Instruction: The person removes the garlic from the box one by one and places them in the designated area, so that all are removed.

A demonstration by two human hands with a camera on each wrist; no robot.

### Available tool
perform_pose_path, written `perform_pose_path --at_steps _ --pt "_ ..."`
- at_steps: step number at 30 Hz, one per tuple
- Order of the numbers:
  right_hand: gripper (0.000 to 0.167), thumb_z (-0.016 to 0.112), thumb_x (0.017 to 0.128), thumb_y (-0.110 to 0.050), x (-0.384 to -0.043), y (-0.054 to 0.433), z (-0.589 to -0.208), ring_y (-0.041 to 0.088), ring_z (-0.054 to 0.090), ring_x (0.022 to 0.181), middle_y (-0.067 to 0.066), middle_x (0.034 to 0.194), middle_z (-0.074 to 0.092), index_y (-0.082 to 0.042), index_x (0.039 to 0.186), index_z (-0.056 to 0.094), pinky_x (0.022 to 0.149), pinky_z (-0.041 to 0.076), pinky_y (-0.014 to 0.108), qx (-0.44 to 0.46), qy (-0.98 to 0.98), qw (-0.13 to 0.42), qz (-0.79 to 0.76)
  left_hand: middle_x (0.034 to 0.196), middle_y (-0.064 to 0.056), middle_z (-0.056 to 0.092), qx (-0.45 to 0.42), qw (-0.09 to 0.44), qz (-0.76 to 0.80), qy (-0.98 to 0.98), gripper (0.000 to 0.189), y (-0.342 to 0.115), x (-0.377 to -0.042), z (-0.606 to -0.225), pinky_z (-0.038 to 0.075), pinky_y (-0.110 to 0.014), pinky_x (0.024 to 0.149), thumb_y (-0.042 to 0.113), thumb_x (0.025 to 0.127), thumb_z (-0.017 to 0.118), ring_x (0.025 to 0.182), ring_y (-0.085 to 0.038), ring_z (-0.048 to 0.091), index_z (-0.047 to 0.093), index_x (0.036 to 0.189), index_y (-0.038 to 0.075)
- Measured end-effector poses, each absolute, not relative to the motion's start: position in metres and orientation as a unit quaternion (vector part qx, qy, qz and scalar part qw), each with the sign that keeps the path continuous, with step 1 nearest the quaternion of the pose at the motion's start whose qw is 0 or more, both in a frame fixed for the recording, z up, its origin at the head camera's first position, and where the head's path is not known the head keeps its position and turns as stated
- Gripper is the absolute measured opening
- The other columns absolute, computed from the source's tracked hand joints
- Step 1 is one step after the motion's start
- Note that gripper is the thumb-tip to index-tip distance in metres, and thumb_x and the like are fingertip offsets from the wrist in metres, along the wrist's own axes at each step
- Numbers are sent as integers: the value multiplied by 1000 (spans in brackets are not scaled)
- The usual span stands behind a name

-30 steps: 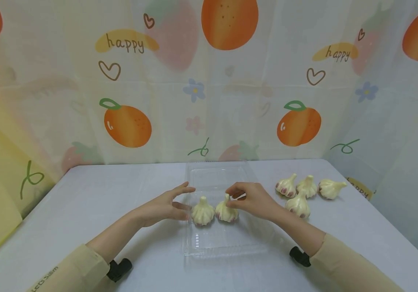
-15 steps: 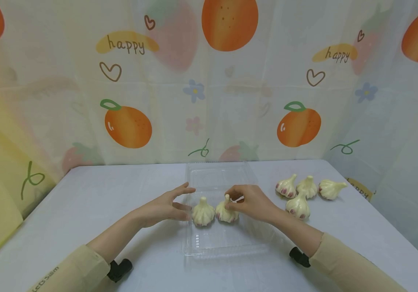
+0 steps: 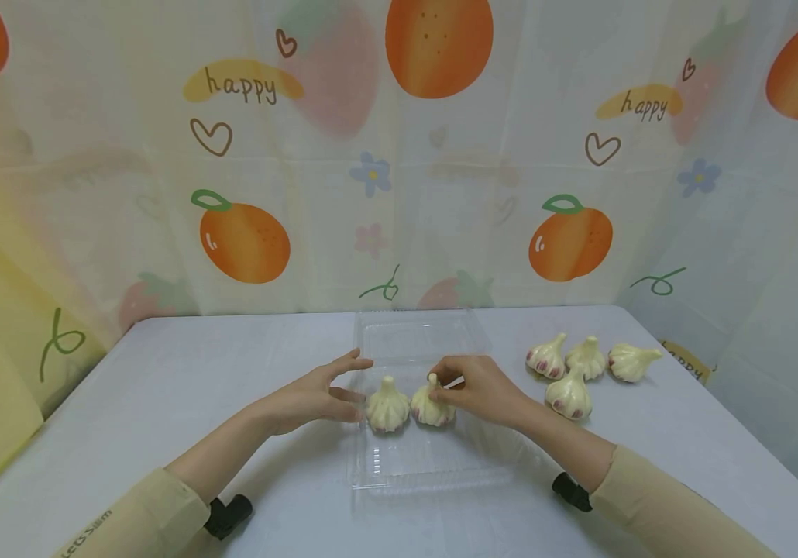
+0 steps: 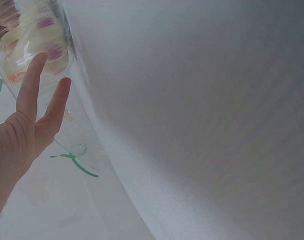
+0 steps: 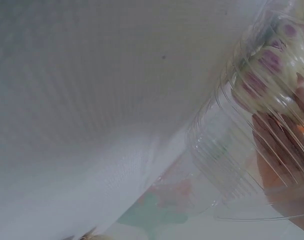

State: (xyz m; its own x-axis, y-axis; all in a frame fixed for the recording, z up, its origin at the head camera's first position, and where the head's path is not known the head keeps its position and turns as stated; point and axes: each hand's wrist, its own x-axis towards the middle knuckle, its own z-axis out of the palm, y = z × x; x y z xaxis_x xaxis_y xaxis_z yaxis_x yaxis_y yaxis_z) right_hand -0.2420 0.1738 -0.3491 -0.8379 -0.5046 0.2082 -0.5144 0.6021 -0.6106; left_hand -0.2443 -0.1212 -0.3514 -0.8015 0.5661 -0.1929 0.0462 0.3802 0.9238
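A clear plastic container (image 3: 420,463) lies open on the bench (image 3: 287,496). Inside, two pale garlic bulbs stand side by side, necks up: a creamy, ribbed left bulb (image 3: 387,412) and a right bulb (image 3: 428,413), purple-streaked low down, pinched near its neck by the right hand (image 3: 480,390).

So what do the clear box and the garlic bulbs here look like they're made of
The clear box looks like thin, glossy plastic: it is see-through, with bright glints and ribbed walls. The garlic bulbs look smooth and slightly shiny, cream with purple patches; that may mean molded plastic or foam imitations, but real garlic can't be ruled out.
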Motion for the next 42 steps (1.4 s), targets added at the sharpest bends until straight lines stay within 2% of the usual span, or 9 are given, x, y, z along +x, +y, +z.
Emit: perform_pose_path --at_steps 15,27,42 --pt "19 75 87 -22 -242 178 -345 21 72 99 7 102 76 -9 100 72 81 60 24 280 -893 6 353 170 -3 -4 197 248 521 793 82 -122 -243 -353 50 -45 106 12 85 72 141 -38 45 29 155 15" --pt "15 74 87 -23 -242 180 -338 19 72 100 5 102 76 -14 99 72 82 59 22 266 -889 18 371 170 -4 -4 196 248 517 796 82 -122 -243 -354 49 -46 107 14 85 73 141 -38 46 30 155 16" --pt "16 72 89 -25 -243 200 -318 17 71 103 0 106 76 -19 104 73 86 60 31 230 -893 22 386 170 -4 -4 197 248 514 797 83 -122 -242 -349 48 -48 108 14 86 73 140 -37 47 28 156 14"
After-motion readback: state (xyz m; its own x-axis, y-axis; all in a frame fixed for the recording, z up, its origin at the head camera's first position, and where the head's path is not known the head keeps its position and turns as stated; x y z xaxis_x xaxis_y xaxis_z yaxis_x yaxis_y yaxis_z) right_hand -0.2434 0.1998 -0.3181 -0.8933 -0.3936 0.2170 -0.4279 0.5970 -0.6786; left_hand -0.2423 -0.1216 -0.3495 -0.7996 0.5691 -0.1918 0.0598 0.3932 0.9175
